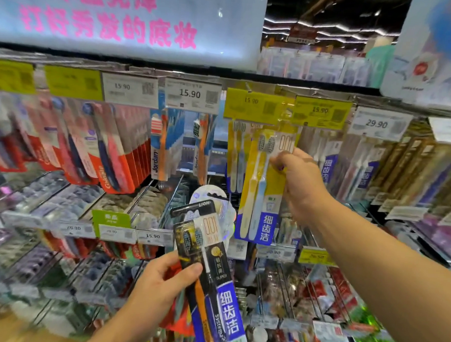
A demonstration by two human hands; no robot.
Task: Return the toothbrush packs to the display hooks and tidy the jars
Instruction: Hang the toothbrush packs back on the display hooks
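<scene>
Right hand (300,179) pinched shut on yellow pack (261,182), long axis near-vertical, top lifted to yellow tag (255,105) above the hand; left hand (160,284) lower, nearer, clasping black pack (210,268).

crowded shop shelving (149,238) (yellow price tags (250,104)) under dark, strip-lit ceiling (329,25)

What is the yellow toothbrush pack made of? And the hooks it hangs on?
The yellow toothbrush pack looks like printed card under a clear, shiny plastic cover: light glints off its top edge. The display hooks seem to be thin grey metal wire, though blur makes that uncertain.
</scene>
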